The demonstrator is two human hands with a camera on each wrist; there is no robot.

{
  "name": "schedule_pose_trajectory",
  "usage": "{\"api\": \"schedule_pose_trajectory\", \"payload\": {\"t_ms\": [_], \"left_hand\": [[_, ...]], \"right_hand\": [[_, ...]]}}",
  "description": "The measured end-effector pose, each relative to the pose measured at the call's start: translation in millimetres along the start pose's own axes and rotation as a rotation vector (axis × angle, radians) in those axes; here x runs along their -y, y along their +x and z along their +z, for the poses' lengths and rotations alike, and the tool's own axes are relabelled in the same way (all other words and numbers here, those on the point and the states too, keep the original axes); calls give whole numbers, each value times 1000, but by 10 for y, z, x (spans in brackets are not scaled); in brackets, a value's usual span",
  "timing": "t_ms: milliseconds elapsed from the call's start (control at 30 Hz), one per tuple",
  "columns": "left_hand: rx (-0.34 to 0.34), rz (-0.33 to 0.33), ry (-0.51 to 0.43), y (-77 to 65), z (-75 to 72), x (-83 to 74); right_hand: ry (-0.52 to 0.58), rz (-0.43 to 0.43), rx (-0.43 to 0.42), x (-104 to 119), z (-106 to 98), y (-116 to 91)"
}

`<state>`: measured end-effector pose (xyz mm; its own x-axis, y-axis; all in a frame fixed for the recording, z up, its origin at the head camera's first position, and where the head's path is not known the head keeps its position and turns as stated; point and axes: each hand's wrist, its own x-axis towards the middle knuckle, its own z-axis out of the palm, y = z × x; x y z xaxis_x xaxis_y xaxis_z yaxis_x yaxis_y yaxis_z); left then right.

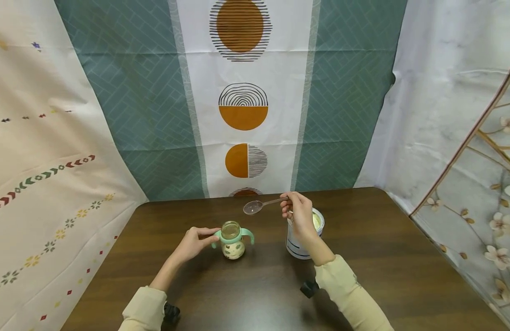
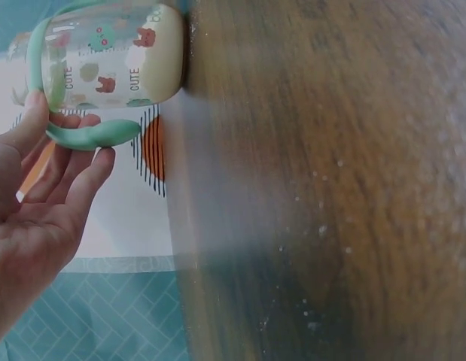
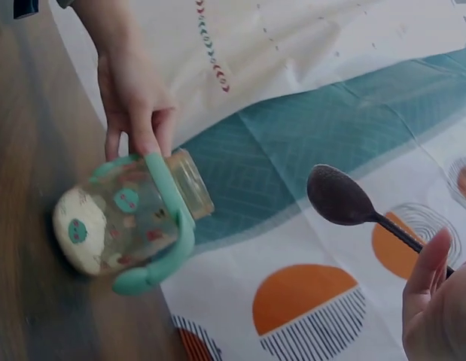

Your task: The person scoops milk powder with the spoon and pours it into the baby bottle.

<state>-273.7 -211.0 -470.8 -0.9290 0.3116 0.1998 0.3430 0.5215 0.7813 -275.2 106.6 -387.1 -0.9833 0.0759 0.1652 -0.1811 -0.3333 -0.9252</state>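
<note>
A clear baby bottle [image 1: 233, 249] with mint-green handles stands upright and uncapped on the table. Pale powder [image 3: 80, 229] fills its lower part in the right wrist view. My left hand [image 1: 191, 244] grips the bottle's left handle [image 2: 93, 135], thumb on top and fingers around it. A see-through spoon [image 1: 252, 208] is held by its handle in my right hand [image 1: 299, 212], raised above the table with its bowl pointing left toward the bottle. Behind my right wrist stands an open white can [image 1: 295, 248] with blue bands, partly hidden, pale yellow powder visible inside.
The dark wooden table [image 1: 246, 294] ends at a hanging cloth [image 1: 248, 119] with orange circles at the back. Patterned cloths also hang at the left and right. White specks [image 2: 315, 326] lie on the wood in the left wrist view.
</note>
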Motion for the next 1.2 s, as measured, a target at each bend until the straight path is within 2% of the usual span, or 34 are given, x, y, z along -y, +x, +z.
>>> {"api": "schedule_pose_trajectory", "payload": {"t_ms": [300,600,867,1200], "left_hand": [[1,-2,10,8,3,-12],[22,5,-9,59,-7,-21],[12,12,-4,68,-15,-8],[12,20,-2,53,-16,-6]], "right_hand": [[72,-11,-41,47,-147,56],[66,-8,-58,40,-269,72],[82,-35,-75,154,-444,114],[115,-78,-178,187,-735,203]]}}
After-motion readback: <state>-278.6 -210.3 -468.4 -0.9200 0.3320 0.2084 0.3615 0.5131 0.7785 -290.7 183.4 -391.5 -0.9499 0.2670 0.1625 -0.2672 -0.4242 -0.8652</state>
